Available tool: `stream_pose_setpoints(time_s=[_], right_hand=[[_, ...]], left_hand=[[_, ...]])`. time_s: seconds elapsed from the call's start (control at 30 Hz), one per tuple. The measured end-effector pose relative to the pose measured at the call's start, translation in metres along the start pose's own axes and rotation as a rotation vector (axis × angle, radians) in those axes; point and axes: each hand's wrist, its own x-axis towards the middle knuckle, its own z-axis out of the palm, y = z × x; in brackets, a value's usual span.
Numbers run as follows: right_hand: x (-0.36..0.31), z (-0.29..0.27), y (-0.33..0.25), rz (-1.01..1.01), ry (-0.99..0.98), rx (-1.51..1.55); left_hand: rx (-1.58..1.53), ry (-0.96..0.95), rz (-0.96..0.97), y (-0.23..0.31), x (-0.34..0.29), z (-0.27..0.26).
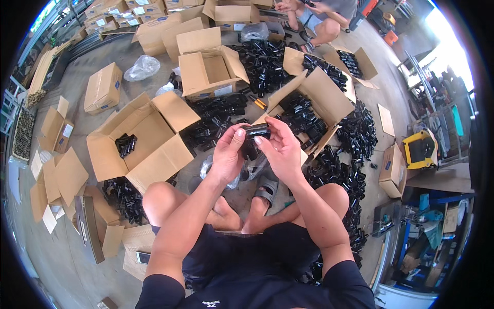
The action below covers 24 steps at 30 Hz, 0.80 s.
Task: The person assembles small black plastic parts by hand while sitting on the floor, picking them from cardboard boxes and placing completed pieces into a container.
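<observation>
Between my two hands, in front of my knees, is a glossy black tube-shaped part [257,131]. My left hand [230,149] grips its left end, thumb on the near side. My right hand [282,149] holds the other end, with the thumb pressed against it. Just beyond the right hand stands an open carton [329,95] with many similar black parts in it. To the left, another open carton [149,129] holds a few black parts [126,145]. Loose black parts [213,116] lie heaped on the floor between the cartons.
Orange-handled tools [260,103] lie beyond my hands. More black parts pile up on the right [355,134]. An open carton [208,72] stands farther off, a closed one [103,87] at left. Another person [324,26] squats at the back. A phone [143,257] lies by my left side.
</observation>
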Motion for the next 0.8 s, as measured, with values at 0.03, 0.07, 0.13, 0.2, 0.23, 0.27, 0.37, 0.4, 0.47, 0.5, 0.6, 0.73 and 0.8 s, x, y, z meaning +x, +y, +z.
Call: stream_pose_setpoints(time_s=[0.03,0.07,0.13,0.2,0.23,0.27,0.37,0.4,0.47,0.5,0.6,0.73,0.8], right_hand=[[0.001,-0.001,-0.001,0.003,0.012,0.005],[0.003,-0.003,-0.001,0.004,0.022,0.012],[0.005,-0.010,0.004,0.015,0.022,0.049],[0.008,-0.019,0.000,0.031,0.018,0.089],[0.009,-0.022,0.000,0.049,0.004,0.103],[0.009,-0.025,-0.001,0.048,-0.002,0.065],[0.012,-0.029,-0.002,0.042,-0.016,0.002],[0.014,-0.029,-0.003,0.038,-0.015,0.015],[0.015,-0.029,-0.007,0.063,-0.024,0.035],[0.016,-0.031,-0.012,0.092,-0.035,0.043],[0.016,-0.041,-0.015,0.129,-0.088,-0.021],[0.014,-0.045,-0.022,0.144,-0.144,-0.067],[0.011,-0.051,-0.023,0.172,-0.152,-0.109]], left_hand=[[-0.003,-0.014,-0.012,-0.001,0.000,0.002],[0.005,-0.035,-0.015,-0.003,0.003,0.000],[0.022,-0.076,-0.021,-0.005,0.010,-0.006],[0.030,-0.079,-0.080,0.001,0.011,0.001],[0.033,-0.084,-0.092,0.001,0.013,0.004],[0.035,-0.088,-0.105,0.000,0.013,0.004],[0.202,-0.099,-0.134,0.004,0.015,0.001],[0.265,-0.100,-0.141,0.007,0.017,-0.001],[0.403,-0.112,-0.135,0.010,0.019,-0.003],[0.472,-0.128,-0.141,0.014,0.019,-0.002],[0.592,-0.168,-0.128,0.023,0.017,0.001],[0.639,-0.184,-0.124,0.023,0.013,0.002],[0.672,-0.199,-0.124,0.020,0.012,0.003]])
